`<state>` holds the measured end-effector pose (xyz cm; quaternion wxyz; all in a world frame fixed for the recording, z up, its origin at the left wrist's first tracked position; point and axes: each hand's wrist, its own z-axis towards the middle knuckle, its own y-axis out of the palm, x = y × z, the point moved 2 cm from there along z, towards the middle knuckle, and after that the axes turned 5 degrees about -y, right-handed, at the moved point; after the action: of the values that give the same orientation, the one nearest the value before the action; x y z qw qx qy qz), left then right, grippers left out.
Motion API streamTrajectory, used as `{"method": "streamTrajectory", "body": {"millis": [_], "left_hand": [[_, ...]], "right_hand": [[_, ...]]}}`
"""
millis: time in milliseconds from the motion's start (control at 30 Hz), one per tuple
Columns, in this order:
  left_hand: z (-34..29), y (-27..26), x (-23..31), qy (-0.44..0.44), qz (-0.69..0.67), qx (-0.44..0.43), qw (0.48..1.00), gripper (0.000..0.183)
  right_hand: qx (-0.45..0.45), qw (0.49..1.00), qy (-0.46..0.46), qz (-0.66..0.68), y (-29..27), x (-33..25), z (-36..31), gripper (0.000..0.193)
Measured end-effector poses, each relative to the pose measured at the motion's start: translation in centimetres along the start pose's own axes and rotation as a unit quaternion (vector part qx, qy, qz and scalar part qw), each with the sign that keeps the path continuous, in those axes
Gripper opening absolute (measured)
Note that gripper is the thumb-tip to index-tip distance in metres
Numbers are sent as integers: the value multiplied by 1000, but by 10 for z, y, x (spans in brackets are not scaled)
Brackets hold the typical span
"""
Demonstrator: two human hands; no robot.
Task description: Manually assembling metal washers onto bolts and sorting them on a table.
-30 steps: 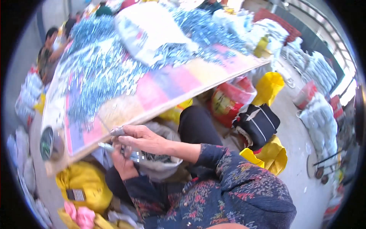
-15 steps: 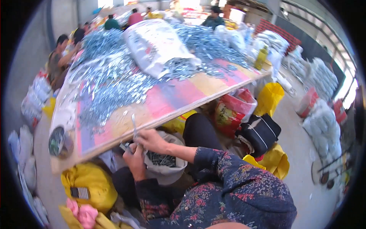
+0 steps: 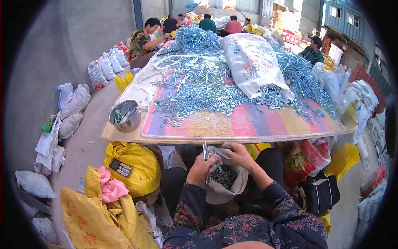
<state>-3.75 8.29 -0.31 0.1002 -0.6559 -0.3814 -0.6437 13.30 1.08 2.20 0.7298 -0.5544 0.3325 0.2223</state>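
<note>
both hands are now sitting lower and nearer the table edge than half a second earlier, and the view is taking in more of the far end of the table. left hand (image 3: 202, 167) is closing its fingers round a long bolt (image 3: 205, 162), which is standing upright, its top just reaching the front edge of the table (image 3: 124, 136). right hand (image 3: 239, 154) is resting just beside it, fingers curled over the rim of a grey sack (image 3: 226, 186); whether those fingers are pinching the cloth or a small part cannot be told, since the fingertips are lying hidden behind the rim. the sack is sitting on the lap, open, with dark bolts (image 3: 224, 177) lying inside, their number hard to make out. on the striped cloth (image 3: 248, 122) a heap of washers (image 3: 199, 99) is spreading beside a white sack (image 3: 251, 62). a metal bowl (image 3: 124, 116) is standing at the near left corner; its contents are too small to identify. a calculator (image 3: 120, 167) is lying on a yellow bag (image 3: 137, 166) below. other people are sitting at the far end, partly cut off
</note>
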Motion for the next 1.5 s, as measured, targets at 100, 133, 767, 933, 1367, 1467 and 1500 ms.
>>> {"method": "streamTrajectory", "body": {"millis": [100, 133, 767, 933, 1367, 1467, 1500], "left_hand": [[-4, 27, 7, -38, -32, -60, 997, 16], [-1, 29, 7, -56, -33, -59, 996, 16], [35, 45, -12, -108, -142, -64, 982, 26], [38, 35, -15, -120, -123, -17, 985, 25], [49, 36, -18, -83, -89, 72, 990, 22], [44, 33, -16, -81, -95, 69, 990, 21], [42, 31, -14, -78, -86, 73, 991, 21]], "right_hand": [[-148, 920, 20, 363, -7, -26, 5, 25], [-147, 915, 34, 373, -9, -22, 8, 25], [5, 995, 48, 91, -81, 32, 68, 34], [339, 901, -20, -269, -150, 146, 119, 35], [224, 910, -135, -321, -92, 136, 125, 21], [195, 936, -72, -286, -95, 125, 122, 23], [191, 936, -79, -284, -95, 109, 121, 23]]}}
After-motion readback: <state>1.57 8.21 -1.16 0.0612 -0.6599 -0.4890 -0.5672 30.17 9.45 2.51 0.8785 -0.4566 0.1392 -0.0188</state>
